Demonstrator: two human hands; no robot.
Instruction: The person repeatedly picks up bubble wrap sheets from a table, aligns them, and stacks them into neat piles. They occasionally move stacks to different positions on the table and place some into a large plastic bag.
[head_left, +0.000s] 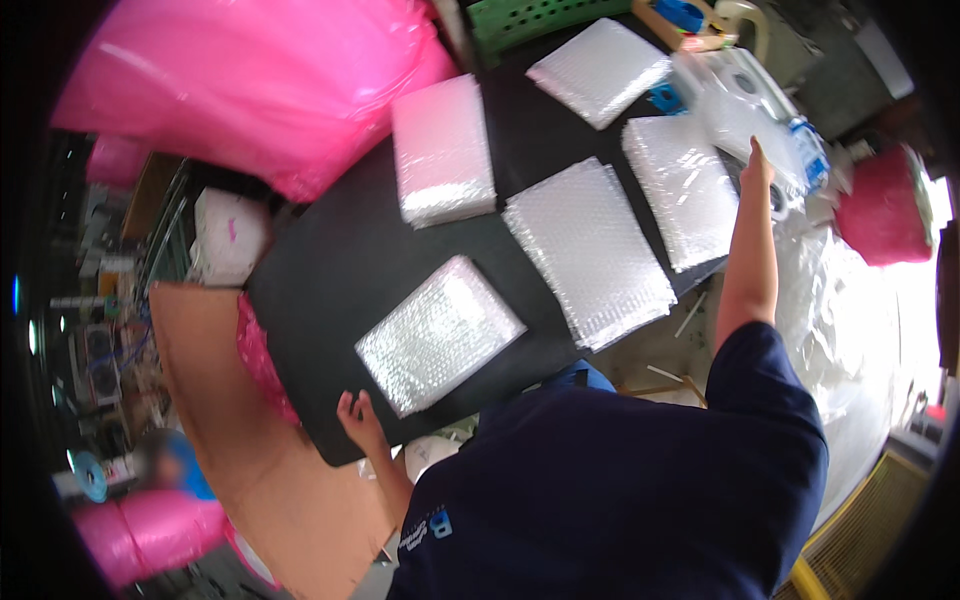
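Observation:
Near the table's front left edge, my left hand holds nothing, its fingers loosely bent and apart. Just beyond it lies a bubble-wrap pouch, flat and slightly askew. My right arm stretches to the far right, where my right hand is at a heap of clear plastic with rolls of tape in it. Its fingers are too small and hidden to show whether they grip anything. Left of that arm are a stack of bubble-wrap sheets and another bubble-wrap stack.
The black tabletop also bears a thick bubble-wrap stack and a farther stack. A large pink plastic bag bulges over the far left. Brown cardboard lies left; clear plastic sheeting hangs right. A person is far left.

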